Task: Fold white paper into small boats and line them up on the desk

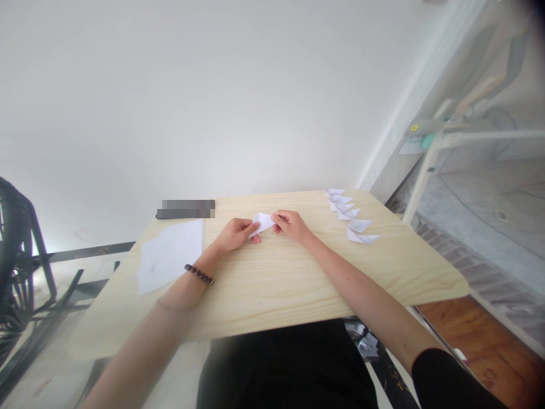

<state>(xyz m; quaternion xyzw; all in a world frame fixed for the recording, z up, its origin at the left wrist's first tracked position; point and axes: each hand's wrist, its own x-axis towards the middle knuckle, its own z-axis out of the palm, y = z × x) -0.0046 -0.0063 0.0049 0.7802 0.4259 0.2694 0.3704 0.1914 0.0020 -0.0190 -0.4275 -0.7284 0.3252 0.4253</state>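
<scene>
A small folded white paper (263, 221) is held between my two hands, above the middle of the wooden table. My left hand (236, 234) pinches its left side, with the thumb on top and the fingers underneath. At the paper's right end, my right hand (292, 224) grips the tip between thumb and fingers. On the right part of the table stands a row of several folded paper pieces (349, 213) with pointed ends. A stack of flat white sheets (172, 255) lies to the left of my left hand.
A dark flat object (186, 209), partly pixelated, lies at the table's back left. The light wooden table (264, 295) meets a white wall (213, 113) at the back. A black chair (21, 255) is at the left, and a white metal frame (426, 170) rises at the right.
</scene>
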